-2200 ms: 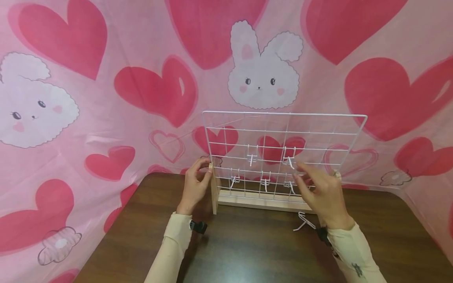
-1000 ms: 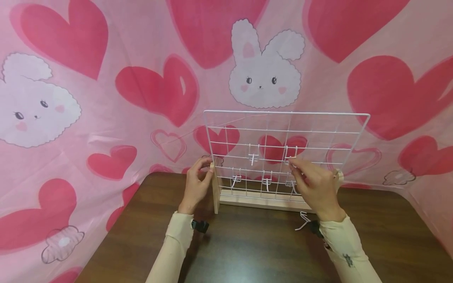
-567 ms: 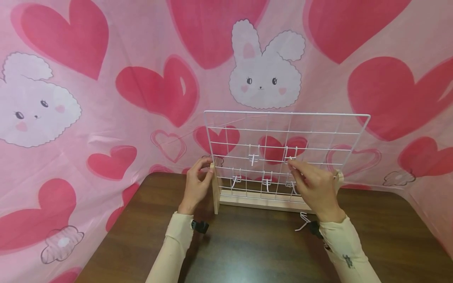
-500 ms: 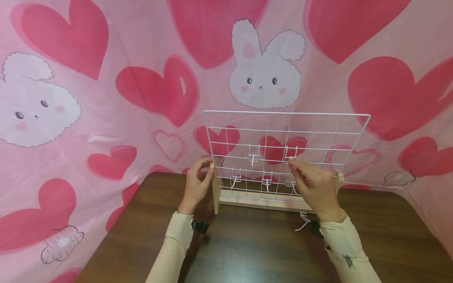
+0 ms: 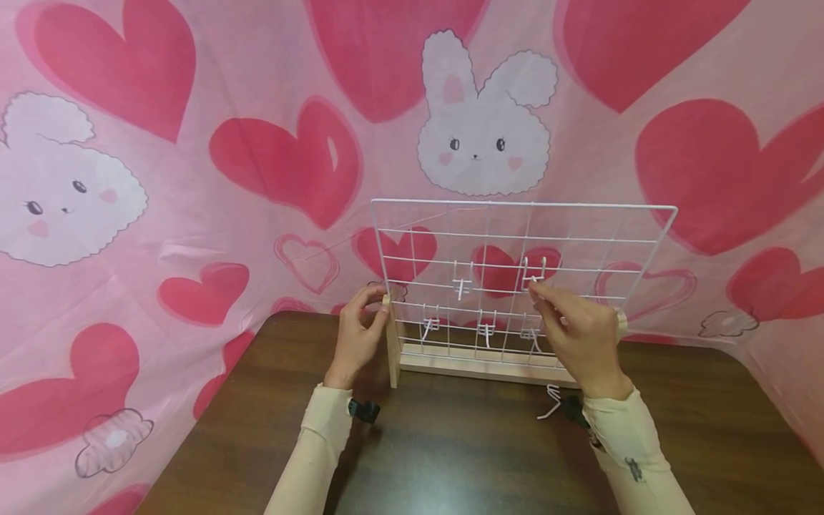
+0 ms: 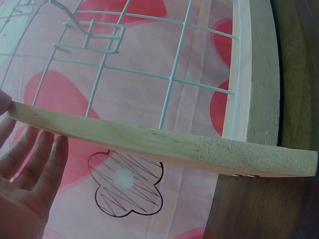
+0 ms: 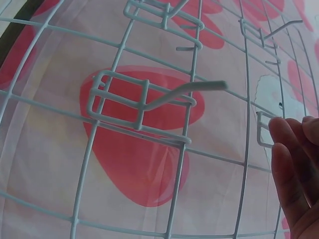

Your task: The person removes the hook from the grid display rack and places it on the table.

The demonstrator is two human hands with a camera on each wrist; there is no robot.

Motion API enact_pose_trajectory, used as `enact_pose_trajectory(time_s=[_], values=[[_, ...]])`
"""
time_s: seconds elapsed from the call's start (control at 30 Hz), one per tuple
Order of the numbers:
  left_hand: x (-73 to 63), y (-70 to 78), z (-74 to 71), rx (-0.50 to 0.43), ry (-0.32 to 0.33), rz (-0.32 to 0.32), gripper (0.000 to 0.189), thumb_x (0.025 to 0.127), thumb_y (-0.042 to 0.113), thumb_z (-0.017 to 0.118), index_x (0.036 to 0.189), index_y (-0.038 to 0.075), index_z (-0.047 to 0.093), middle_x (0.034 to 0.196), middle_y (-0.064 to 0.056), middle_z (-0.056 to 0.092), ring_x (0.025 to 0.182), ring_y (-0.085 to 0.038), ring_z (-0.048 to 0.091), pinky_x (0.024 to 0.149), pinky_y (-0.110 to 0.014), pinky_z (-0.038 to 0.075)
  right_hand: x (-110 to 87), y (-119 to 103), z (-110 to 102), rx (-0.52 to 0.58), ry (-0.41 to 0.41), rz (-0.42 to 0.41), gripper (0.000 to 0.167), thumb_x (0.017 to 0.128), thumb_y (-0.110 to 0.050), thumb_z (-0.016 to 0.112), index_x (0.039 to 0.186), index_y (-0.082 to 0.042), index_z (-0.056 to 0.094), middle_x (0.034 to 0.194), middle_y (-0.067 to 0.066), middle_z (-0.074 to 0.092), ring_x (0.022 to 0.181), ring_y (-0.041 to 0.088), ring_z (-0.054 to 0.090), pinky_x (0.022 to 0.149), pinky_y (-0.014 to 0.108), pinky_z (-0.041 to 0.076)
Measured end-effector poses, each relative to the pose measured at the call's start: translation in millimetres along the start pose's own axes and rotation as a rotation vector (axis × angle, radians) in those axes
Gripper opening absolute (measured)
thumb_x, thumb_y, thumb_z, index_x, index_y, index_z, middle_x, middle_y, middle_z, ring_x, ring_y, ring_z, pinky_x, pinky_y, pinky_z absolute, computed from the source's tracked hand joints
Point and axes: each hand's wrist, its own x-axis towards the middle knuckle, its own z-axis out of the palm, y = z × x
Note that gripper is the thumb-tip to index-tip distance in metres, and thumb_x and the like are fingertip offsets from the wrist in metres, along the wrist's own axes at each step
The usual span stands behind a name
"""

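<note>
A white wire grid panel [image 5: 502, 234] stands upright in a pale wooden stand [image 5: 489, 366] on the table. My left hand [image 5: 356, 332] grips the stand's left side post [image 6: 114, 128], with fingers behind and thumb at its top end. My right hand [image 5: 582, 332] pinches the prong of the upper right wire hook [image 5: 533, 270], whose top ends rise a little above the grid's crossbar. Another hook [image 5: 460, 287] hangs to its left. Below hang a left hook [image 5: 430, 325], a middle hook [image 7: 142, 99] and a right hook [image 5: 531, 334].
One loose white hook [image 5: 551, 403] lies on the dark wooden table [image 5: 425, 450], close to the right wrist camera [image 5: 573, 411]. Behind the table hangs a pink cloth [image 5: 257, 86] printed with hearts and rabbits.
My right hand has moved in, pinched the upper right hook and raised it slightly from where it sat on the crossbar. My left hand has stayed on the side post.
</note>
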Motion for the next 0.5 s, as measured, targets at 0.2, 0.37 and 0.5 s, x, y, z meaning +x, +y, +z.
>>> enact_pose_trajectory(time_s=[0.2,0.37,0.5], values=[[0.2,-2.2,-0.3,-0.013,0.010,0.012,0.028,0.093,-0.006,0.065,0.121,-0.006,0.069,0.119,-0.023,0.072,0.110,-0.032,0.070,0.100,-0.026,0.056,1.8,-0.5,-0.3,-0.009,0.011,-0.024,0.042,0.107,-0.035,0.057,0.106,0.000,0.080,0.091,0.017,0.081,0.066,0.031,0.075,0.054,0.037,0.052],[-0.2,0.8,-0.2,-0.022,0.004,-0.005,0.029,0.093,-0.007,0.066,0.121,-0.004,0.069,0.119,-0.021,0.072,0.110,-0.031,0.069,0.096,-0.021,0.055,1.9,0.2,-2.8,-0.030,0.012,-0.067,0.045,0.108,-0.036,0.056,0.104,0.001,0.080,0.089,0.016,0.081,0.058,0.024,0.070,0.051,0.033,0.052],[-0.9,2.2,0.2,-0.026,0.004,-0.022,0.030,0.092,-0.007,0.066,0.121,0.000,0.070,0.120,-0.023,0.070,0.110,-0.026,0.068,0.090,-0.018,0.056,0.0,-1.4,-3.5,-0.049,0.000,-0.080,0.044,0.107,-0.036,0.057,0.102,0.001,0.079,0.084,0.017,0.080,0.054,0.021,0.066,0.051,0.033,0.052]])
